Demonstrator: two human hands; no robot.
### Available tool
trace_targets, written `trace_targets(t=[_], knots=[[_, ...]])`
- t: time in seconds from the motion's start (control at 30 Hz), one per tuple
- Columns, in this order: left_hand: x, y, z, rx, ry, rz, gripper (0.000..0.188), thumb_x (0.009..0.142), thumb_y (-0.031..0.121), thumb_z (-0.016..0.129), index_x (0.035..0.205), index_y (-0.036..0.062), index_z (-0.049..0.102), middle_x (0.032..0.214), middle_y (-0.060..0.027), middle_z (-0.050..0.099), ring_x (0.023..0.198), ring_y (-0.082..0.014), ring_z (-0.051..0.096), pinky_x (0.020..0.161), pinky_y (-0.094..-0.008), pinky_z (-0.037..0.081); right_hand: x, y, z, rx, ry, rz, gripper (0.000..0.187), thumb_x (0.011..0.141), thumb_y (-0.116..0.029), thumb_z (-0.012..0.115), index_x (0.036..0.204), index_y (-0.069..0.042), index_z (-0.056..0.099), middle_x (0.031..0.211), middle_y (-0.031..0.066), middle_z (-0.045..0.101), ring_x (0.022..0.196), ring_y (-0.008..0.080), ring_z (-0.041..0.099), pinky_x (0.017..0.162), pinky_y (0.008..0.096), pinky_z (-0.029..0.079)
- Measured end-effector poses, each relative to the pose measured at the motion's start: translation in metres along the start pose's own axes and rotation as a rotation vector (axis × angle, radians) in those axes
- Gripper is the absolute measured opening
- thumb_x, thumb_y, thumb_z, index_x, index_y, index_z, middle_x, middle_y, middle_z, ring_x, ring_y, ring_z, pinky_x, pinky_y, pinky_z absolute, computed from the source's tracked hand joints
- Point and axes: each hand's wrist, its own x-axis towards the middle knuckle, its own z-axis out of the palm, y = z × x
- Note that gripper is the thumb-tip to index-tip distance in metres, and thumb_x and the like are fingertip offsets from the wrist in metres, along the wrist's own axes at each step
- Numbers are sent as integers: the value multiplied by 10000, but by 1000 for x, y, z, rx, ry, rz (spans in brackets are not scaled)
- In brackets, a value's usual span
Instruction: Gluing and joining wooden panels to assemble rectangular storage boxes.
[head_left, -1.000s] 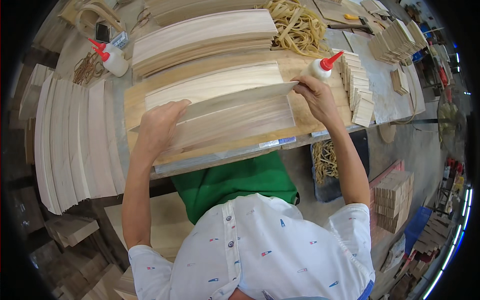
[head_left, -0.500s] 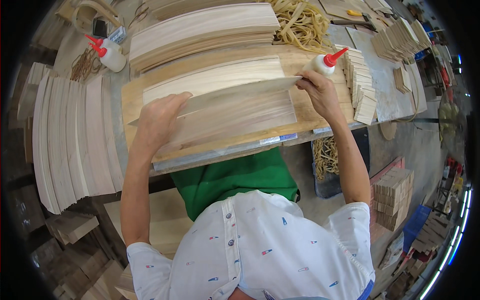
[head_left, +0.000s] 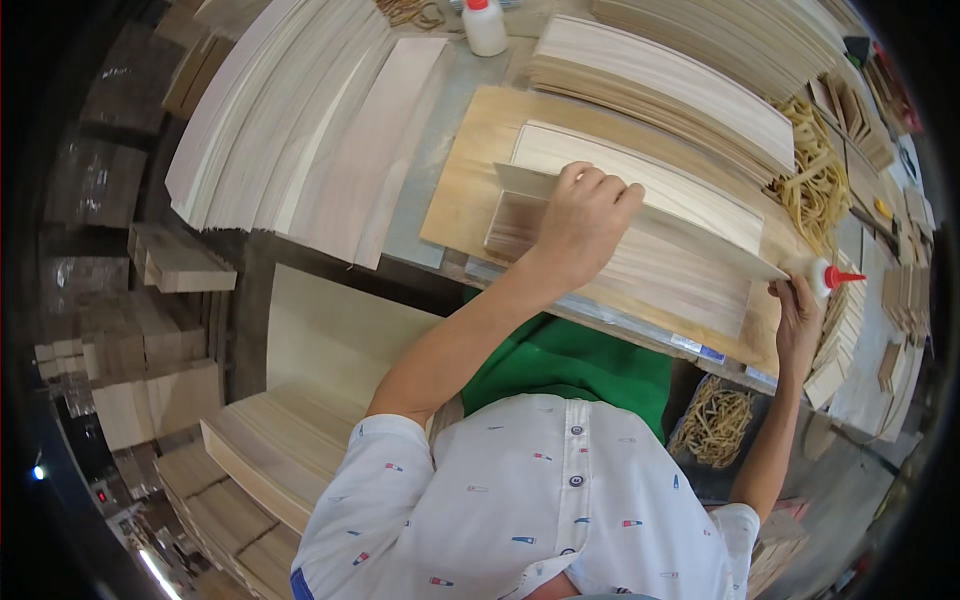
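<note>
The left hand (head_left: 583,215) was found extended forward, fingers curled over the edge of a thin wood sheet (head_left: 650,255) laid upon the work board (head_left: 480,170), while the right hand (head_left: 800,318) was closed around a glue bottle (head_left: 826,275) at the sheet's far corner

Single head-worn fisheye view, looking steeply down, close over the workbench (head_left: 440,150); straight edges bend toward the dark rim.
</note>
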Motion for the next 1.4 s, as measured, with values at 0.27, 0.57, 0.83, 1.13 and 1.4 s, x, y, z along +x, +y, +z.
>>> trace_targets(t=[0.27, 0.57, 0.83, 1.13, 1.4], knots=[[-4, -14, 1, -39, -36, 10, 293, 765, 9, 543, 1036, 59, 642, 867, -66, 622, 873, -246, 570, 902, -389, 391, 3, 6, 4, 37, 3, -12, 212, 952, -99, 592, 1090, 60, 624, 891, 80, 675, 853, 139, 653, 785, 259, 499], [-1, -18, 4, 158, -137, 73, 232, 804, 99, 558, 1013, 74, 657, 840, -90, 621, 833, -273, 589, 779, -421, 438, -6, -5, 5, -22, 35, -80, 290, 929, -84, 577, 1212, -28, 615, 1029, 96, 686, 953, 175, 652, 855, 305, 500], [7, 0, -3, 23, -178, 3, 237, 888, 29, 540, 1102, 63, 636, 940, -90, 629, 952, -271, 574, 910, -390, 386, -89, 92, -97, -181, 841, 348, 558, 895, -194, 670, 1362, 25, 460, 1193, 194, 601, 1081, 255, 595, 913, 359, 480], [10, 3, -6, -4, -191, 11, 263, 897, -1, 531, 1133, 57, 630, 935, -89, 614, 930, -266, 563, 912, -392, 377, -111, 154, -104, -203, 633, 523, 673, 737, -246, 798, 1243, 101, 521, 1120, 229, 644, 1001, 329, 641, 875, 385, 496], [7, -6, -2, 66, -191, -15, 267, 849, 14, 583, 1096, 90, 650, 923, -75, 639, 920, -266, 587, 884, -397, 399, -130, 81, -98, 645, 610, 422, 313, 844, -49, 672, 1138, 30, 595, 1038, 80, 653, 891, 133, 625, 802, 265, 494]])
